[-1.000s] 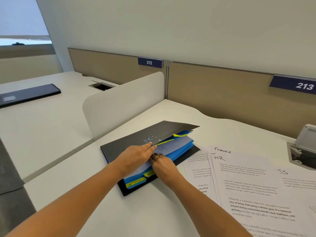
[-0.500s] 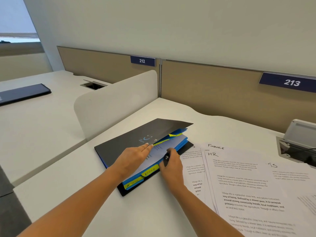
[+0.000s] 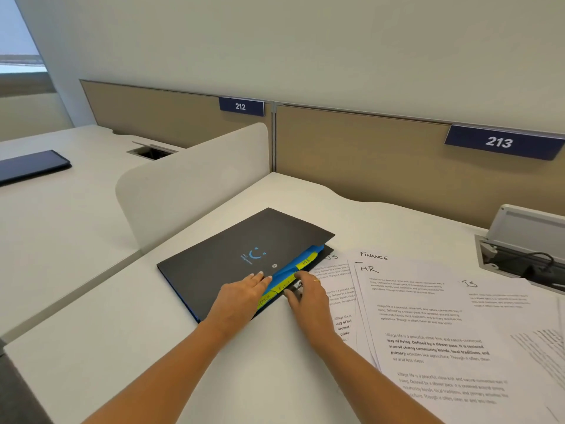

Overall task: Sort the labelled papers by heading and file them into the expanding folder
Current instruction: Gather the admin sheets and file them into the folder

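One black folder (image 3: pixel 232 264) lies on the bench (image 3: pixel 128 341), cover nearly shut over blue dividers with three yellow tabs (image 3: pixel 306 261) showing. The left hand (image 3: pixel 241 296) rests flat on the cover, fingers together. The right hand (image 3: pixel 307 296) pinches a small dark thing at the tabbed edge. Four papers (image 3: pixel 428 319) fan out just right: FINANCE, HR, two JS.

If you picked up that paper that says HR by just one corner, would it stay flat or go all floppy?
Probably floppy: the HR paper looks like a single thin printed sheet. It's likely very light, too. It may slide easily, since it lies loose on other sheets on the smooth desk.
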`<action>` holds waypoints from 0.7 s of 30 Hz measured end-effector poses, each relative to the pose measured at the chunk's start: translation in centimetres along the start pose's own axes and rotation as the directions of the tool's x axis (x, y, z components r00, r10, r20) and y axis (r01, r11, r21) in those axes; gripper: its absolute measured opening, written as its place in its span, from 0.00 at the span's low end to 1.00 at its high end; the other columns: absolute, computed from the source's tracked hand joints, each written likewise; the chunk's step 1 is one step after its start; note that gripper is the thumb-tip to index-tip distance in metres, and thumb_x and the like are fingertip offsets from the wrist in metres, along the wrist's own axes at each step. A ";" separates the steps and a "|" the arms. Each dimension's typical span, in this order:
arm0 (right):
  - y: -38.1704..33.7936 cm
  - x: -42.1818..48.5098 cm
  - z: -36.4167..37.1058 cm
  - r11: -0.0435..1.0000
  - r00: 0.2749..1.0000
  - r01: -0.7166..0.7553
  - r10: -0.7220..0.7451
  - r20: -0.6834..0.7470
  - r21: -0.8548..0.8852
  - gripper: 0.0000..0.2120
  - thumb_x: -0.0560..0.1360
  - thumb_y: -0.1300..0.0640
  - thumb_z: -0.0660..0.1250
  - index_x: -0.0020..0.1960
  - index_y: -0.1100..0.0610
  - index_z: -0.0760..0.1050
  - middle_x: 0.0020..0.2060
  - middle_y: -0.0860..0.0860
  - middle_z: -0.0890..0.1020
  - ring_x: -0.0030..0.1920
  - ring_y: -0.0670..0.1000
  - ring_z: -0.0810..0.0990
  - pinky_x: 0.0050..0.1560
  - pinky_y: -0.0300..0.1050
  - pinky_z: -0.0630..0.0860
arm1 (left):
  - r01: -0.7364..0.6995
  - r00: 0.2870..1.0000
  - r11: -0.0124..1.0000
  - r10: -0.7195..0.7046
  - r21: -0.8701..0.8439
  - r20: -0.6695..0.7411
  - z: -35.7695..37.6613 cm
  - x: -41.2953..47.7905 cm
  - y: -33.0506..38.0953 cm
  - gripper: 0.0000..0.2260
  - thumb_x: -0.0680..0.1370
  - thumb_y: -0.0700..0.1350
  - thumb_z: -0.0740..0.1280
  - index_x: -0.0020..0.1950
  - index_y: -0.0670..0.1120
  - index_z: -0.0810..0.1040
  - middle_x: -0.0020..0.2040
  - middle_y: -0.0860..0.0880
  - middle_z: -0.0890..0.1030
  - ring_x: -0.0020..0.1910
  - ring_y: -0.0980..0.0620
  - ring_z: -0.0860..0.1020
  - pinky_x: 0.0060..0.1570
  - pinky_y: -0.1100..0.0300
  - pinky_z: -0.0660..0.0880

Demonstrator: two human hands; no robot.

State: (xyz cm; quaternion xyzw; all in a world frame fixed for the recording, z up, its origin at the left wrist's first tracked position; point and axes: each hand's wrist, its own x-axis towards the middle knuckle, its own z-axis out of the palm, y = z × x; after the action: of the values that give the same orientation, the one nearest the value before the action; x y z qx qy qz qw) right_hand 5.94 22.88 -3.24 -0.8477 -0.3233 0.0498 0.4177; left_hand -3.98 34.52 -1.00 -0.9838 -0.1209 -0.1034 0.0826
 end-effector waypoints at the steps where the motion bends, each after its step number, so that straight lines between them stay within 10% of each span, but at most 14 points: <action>1: 0.1 0.0 0.0 1.000 1.000 -0.016 0.016 0.008 0.014 0.19 0.77 0.56 0.65 0.66 0.58 0.69 0.61 0.53 0.75 0.62 0.51 0.73 0.61 0.41 0.69 | 0.035 0.999 0.999 -0.035 -0.010 0.032 -0.4 0.0 0.5 0.30 0.49 0.43 0.84 0.51 0.49 0.84 0.48 0.51 0.85 0.42 0.57 0.84 0.21 0.68 0.72; 4: 0.1 0.1 -0.4 0.998 0.999 -0.046 0.045 0.024 0.047 0.19 0.77 0.57 0.64 0.67 0.57 0.68 0.61 0.53 0.76 0.62 0.52 0.74 0.60 0.41 0.69 | 0.164 0.981 0.986 -0.165 0.025 0.102 0.5 0.4 1.0 0.25 0.78 0.41 0.63 0.74 0.49 0.63 0.73 0.49 0.65 0.70 0.53 0.68 0.49 0.60 0.76; 10: 0.3 -0.2 -1.4 1.000 0.996 -0.010 0.010 0.089 -0.002 0.26 0.77 0.60 0.62 0.73 0.55 0.59 0.67 0.51 0.71 0.65 0.51 0.69 0.62 0.38 0.64 | 0.175 0.980 0.983 -0.180 0.059 0.087 2.5 1.2 1.1 0.30 0.39 0.38 0.83 0.39 0.48 0.86 0.38 0.48 0.85 0.32 0.51 0.84 0.13 0.65 0.67; 15: 0.8 -0.9 -2.2 0.999 0.991 -0.025 0.029 0.129 -0.037 0.31 0.78 0.59 0.61 0.77 0.52 0.50 0.73 0.49 0.63 0.71 0.49 0.64 0.70 0.41 0.59 | 0.272 0.941 0.959 -0.283 0.082 0.186 1.5 1.1 1.3 0.23 0.81 0.37 0.55 0.76 0.48 0.57 0.76 0.47 0.59 0.73 0.47 0.63 0.55 0.57 0.74; 21: 2.7 -2.1 -4.8 0.986 0.997 -0.015 0.027 0.067 -0.169 0.22 0.78 0.57 0.60 0.71 0.57 0.63 0.70 0.50 0.67 0.70 0.49 0.65 0.66 0.35 0.58 | 0.364 0.925 0.930 -0.355 -0.046 0.132 1.5 1.3 1.4 0.22 0.79 0.34 0.55 0.72 0.48 0.65 0.72 0.47 0.67 0.70 0.46 0.68 0.51 0.54 0.75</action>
State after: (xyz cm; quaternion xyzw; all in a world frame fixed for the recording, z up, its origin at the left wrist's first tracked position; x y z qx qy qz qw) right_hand 7.32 17.24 -2.52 -0.8810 -0.3316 0.0560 0.3328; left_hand -2.08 33.74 -2.31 -0.9517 -0.3004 -0.0608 0.0202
